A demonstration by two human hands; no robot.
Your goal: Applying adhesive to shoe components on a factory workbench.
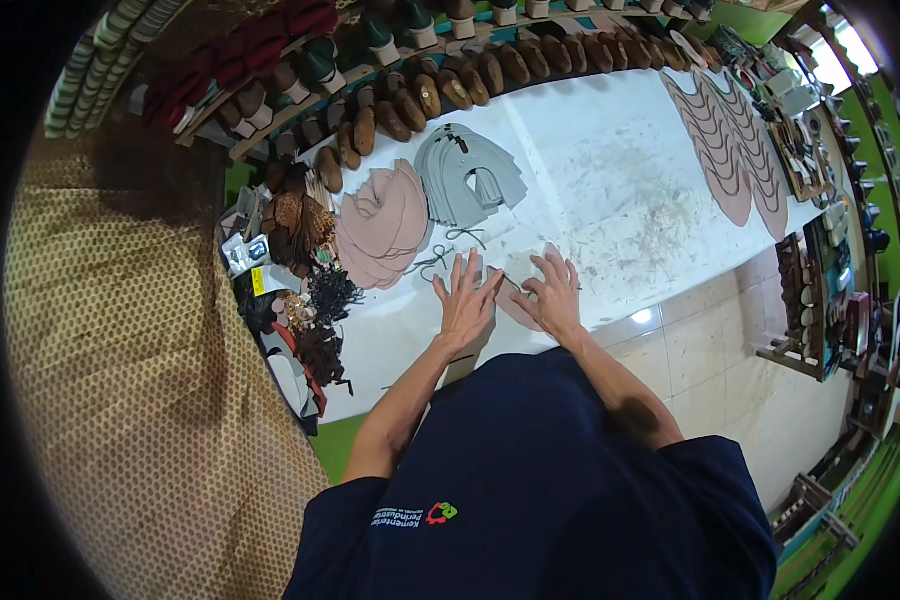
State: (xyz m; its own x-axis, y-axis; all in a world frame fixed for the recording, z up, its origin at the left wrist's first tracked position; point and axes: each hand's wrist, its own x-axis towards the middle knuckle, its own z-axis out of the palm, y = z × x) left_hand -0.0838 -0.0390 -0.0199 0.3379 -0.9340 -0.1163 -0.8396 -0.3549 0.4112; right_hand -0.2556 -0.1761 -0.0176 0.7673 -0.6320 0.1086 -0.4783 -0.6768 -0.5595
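Piece of flat pink material [523,310] lies on white-topped bench [610,150], nearer the person than the grey stack of curved pieces [440,172] and slightly right of it. Left hand [466,308] palm down, fingers spread, open, index fingertip at the piece's left edge. Right hand [556,298] over the piece's right part, fingers bent, thumb and index down by it; can't tell if they pinch it. Pink stack of curved pieces [390,245] just left of the grey stack. Thin black cord [465,236] between grey stack and left hand. Brown shoe lasts [455,88] in a row beyond the grey stack; pink sole-shaped pieces [722,180] with dark curved edges well right of it.
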